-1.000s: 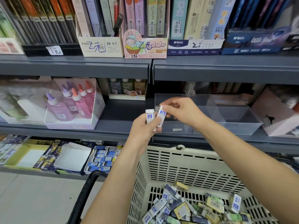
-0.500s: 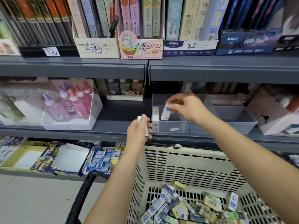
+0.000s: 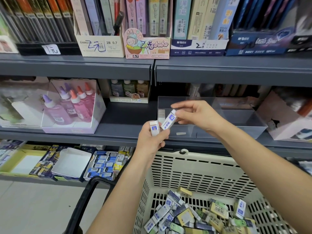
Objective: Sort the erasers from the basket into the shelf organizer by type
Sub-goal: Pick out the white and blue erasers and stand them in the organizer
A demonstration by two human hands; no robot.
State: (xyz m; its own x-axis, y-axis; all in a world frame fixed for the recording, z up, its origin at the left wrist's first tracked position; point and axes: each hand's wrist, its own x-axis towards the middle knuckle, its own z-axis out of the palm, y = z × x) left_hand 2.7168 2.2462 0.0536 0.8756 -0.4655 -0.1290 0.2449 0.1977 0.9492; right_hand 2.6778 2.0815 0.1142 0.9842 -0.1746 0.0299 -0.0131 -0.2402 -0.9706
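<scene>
Before the stationery shelf, our left hand [image 3: 150, 141] closes its grip round one white-and-blue eraser [image 3: 155, 128]; our right hand [image 3: 197, 115] pinches a matching eraser [image 3: 169, 121] by its upper end, tilted, just in front of the clear shelf organizer [image 3: 219, 130]. We judge the pair is held side by side to check the type; a lone eraser [image 3: 161, 114] stands in the leftmost compartment, probably this kind's slot; the mixed pile [image 3: 194, 215] waits in the basket [image 3: 194, 169] below.

The grey shelf [image 3: 118, 130] across mid-frame carries a box of pink bottles [image 3: 70, 107] at left, small bottles [image 3: 129, 92] centre back, a clear organizer [image 3: 236, 119] centre-right, and a pale box [image 3: 287, 122] far right.
</scene>
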